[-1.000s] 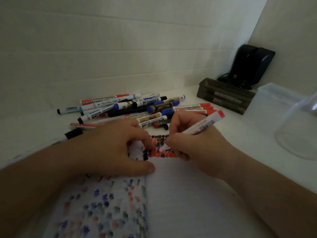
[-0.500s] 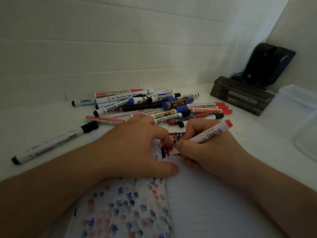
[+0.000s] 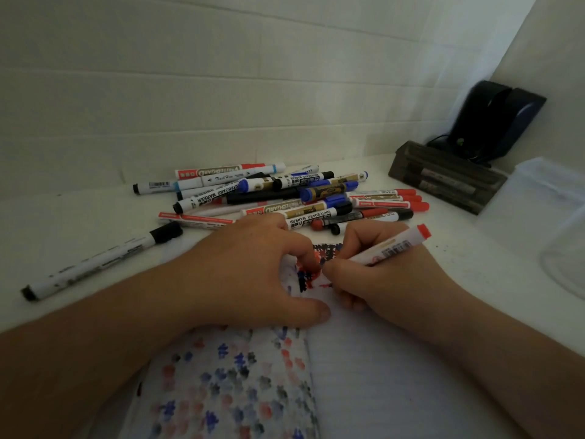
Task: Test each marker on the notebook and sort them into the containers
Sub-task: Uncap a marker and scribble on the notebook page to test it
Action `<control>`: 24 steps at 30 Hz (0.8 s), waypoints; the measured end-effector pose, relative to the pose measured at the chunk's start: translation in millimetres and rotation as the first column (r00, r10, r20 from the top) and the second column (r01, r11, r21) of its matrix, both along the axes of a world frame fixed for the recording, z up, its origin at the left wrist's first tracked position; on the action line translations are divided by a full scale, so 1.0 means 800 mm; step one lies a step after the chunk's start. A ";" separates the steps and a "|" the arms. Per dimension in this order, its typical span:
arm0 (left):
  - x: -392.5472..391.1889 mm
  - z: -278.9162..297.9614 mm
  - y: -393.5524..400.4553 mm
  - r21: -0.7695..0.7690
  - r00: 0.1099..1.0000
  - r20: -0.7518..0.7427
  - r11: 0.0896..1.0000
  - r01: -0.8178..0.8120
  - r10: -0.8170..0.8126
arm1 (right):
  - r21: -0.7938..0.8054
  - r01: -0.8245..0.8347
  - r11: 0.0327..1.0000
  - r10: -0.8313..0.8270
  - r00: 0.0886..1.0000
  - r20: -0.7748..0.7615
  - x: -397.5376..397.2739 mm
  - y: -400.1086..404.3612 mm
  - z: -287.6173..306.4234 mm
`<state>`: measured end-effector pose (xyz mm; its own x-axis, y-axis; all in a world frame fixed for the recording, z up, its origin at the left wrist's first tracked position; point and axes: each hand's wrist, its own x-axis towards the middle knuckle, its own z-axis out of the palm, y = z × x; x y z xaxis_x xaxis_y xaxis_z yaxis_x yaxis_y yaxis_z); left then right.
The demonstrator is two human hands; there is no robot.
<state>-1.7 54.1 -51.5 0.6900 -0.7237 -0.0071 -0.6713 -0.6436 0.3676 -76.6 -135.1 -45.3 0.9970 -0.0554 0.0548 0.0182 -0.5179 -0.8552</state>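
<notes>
Right hand (image 3: 376,280) clamped around a red-capped marker (image 3: 391,247), fingers and thumb pinching the barrel low down. Tip down on the right-hand page of the open notebook (image 3: 395,375), at the edge of a dense patch of red, blue and black test marks (image 3: 311,264); capped red end angled up and to the right, beyond the knuckles. Left hand (image 3: 253,274) pressed on the notebook just beside the right hand, fingers curled loosely over the fold, thumb stretched flat along the page edge, holding nothing but the paper. Forefinger near the marker tip, almost touching the right thumb. Left page (image 3: 228,391) covered in scattered blotches of red, blue and black.

Beyond both hands, a heap of markers (image 3: 285,194) lying crosswise on the white table (image 3: 79,223), some red-capped, some blue, some black. A single black-capped marker (image 3: 104,258) apart to the left, slanted. To the right, a clear plastic container (image 3: 544,198) and the rim of a second clear vessel (image 3: 566,258), both well apart from the held marker. Far right corner: a dark tray (image 3: 446,175) with a black device (image 3: 497,118) behind.
</notes>
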 end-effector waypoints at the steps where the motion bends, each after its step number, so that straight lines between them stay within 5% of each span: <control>1: 0.000 0.000 0.000 0.001 1.000 0.002 1.000 0.000 0.000 | -0.015 -0.010 1.000 0.010 1.000 0.007 0.000 0.001 0.000; 24: 0.001 -0.004 -0.001 -0.005 0.999 0.035 1.000 0.008 -0.007 | -0.020 0.012 1.000 -0.011 1.000 0.010 0.004 -0.001 -0.005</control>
